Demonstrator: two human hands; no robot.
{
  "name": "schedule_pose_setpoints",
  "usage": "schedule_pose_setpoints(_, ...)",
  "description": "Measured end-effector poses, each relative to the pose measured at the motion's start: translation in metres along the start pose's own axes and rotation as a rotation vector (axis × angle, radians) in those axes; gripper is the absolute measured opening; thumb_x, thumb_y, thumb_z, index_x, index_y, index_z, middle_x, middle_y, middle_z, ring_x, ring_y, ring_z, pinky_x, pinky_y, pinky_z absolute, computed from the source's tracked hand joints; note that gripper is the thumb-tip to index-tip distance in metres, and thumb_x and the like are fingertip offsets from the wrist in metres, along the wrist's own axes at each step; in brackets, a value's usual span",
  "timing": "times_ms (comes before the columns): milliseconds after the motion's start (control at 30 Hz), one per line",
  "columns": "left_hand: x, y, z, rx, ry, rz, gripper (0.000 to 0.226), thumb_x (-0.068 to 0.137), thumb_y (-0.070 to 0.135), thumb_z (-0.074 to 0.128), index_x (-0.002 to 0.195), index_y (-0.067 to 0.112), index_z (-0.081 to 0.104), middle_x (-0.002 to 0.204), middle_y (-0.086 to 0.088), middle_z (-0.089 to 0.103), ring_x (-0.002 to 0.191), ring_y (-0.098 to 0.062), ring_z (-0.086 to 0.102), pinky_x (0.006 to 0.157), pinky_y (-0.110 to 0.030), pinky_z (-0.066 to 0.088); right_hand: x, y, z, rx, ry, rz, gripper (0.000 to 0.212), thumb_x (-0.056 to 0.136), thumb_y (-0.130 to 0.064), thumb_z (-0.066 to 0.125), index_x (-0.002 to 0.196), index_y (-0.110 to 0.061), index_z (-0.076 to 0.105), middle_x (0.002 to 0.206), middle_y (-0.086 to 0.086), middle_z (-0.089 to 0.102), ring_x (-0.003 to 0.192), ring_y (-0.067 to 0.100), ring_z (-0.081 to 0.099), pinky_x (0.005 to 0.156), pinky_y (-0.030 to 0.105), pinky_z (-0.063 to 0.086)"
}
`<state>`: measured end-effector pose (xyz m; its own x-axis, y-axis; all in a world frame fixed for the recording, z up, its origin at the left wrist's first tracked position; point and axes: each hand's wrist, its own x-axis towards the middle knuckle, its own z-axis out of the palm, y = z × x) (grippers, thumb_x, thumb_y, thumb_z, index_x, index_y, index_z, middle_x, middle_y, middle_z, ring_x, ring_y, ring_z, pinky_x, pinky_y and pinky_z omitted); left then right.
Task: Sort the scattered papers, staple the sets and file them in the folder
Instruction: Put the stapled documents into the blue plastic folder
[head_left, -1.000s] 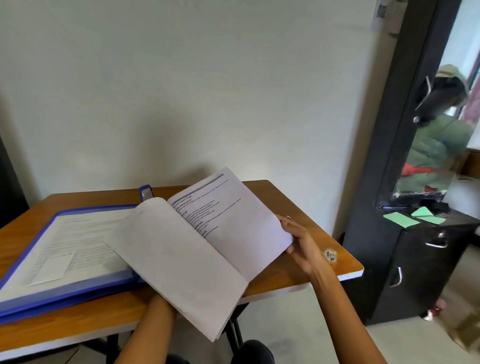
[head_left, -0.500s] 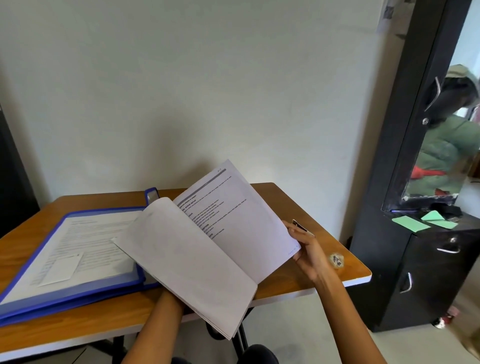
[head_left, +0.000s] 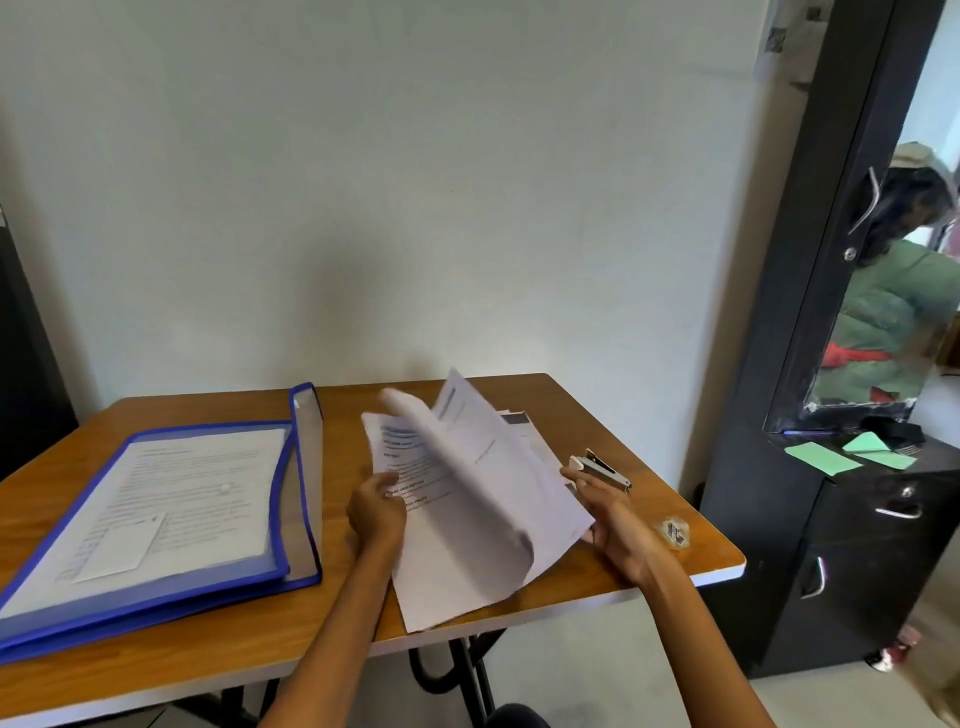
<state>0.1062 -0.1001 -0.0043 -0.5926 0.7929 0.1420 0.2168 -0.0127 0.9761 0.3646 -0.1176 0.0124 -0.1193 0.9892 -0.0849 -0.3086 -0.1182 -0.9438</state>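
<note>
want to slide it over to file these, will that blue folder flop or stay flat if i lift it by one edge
The blue folder looks like thin translucent plastic, so it would probably sag. Its cover already bows at the spine. The sheets inside look loose and might slip out.

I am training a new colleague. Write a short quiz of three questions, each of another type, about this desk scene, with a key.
1. True or false: the stapler lies on the table, right of the paper set.
2. What touches the printed page?
A. left hand
B. right hand
C. neither
3. Fill in: the open folder has a ____ border.

Key: 1 true; 2 A; 3 blue.
</note>
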Motion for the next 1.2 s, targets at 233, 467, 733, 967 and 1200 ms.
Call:
schedule_pose_setpoints(233, 0.002, -0.008, -0.005, -0.34, -0.035, 0.108, 0.031, 0.092, -0.007, 0.044, 0.099, 0.014, 0.066, 0.128, -0.013, 0.054, 0.113, -0.032, 0.056, 0.086, -0.049, 0.054, 0.005, -0.004, 0.002, -0.129, -0.016, 0.063, 0.023, 0.099, -0.036, 0.04, 0.114, -0.022, 0.05, 0.106, 0.009, 0.071, 0.097, 0.028, 0.067, 0.078, 0.036, 0.057)
schedule_pose_setpoints(467, 0.006, 0.004, -0.016, -0.465, -0.122, 0.105, 0.031, 0.092, -0.004, 0.046, 0.091, 0.021, 0.065, 0.126, -0.012, 0.055, 0.111, -0.032, 0.058, 0.073, -0.034, 0.059, 0.012, -0.009, 0.015, -0.118, 0.053, -0.004, 0.033, 0.089, -0.024, 0.06, 0.118, -0.009, 0.058, 0.084, 0.014, 0.064, 0.071, 0.027, 0.05, 0.06, 0.029, 0.041)
schedule_pose_setpoints(733, -0.001, 0.104, -0.026, -0.373, -0.063, 0.395, 0.038, 0.093, -0.006, 0.043, 0.122, 0.009, 0.024, 0.117, -0.013, 0.05, 0.092, -0.012, 0.054, 0.06, -0.008, 0.048, 0.007, -0.055, 0.065, -0.439, 0.089, -0.406, 0.018, 0.088, -0.02, 0.063, 0.105, -0.018, 0.061, 0.104, 0.004, 0.068, 0.085, 0.013, 0.065, 0.066, 0.024, 0.054)
schedule_pose_setpoints(967, -0.01, 0.107, -0.025, -0.189, -0.065, 0.474, 0.036, 0.101, 0.015, 0.028, 0.135, 0.002, 0.025, 0.116, -0.007, 0.05, 0.083, -0.01, 0.056, 0.054, -0.006, 0.048, -0.004, -0.049, 0.084, -0.489, 0.22, -0.751, 0.021, 0.093, -0.024, 0.054, 0.111, -0.022, 0.044, 0.091, -0.006, 0.057, 0.079, 0.009, 0.055, 0.067, 0.014, 0.044)
schedule_pose_setpoints(1200, -0.015, 0.108, -0.023, -0.106, 0.007, 0.485, 0.032, 0.101, 0.015, 0.029, 0.124, -0.005, 0.035, 0.116, -0.016, 0.055, 0.087, -0.016, 0.055, 0.052, -0.009, 0.048, -0.009, -0.039, 0.092, -0.41, 0.288, -0.829, 0.028, 0.086, -0.038, 0.051, 0.111, -0.028, 0.044, 0.099, -0.015, 0.058, 0.091, 0.007, 0.06, 0.071, 0.016, 0.051)
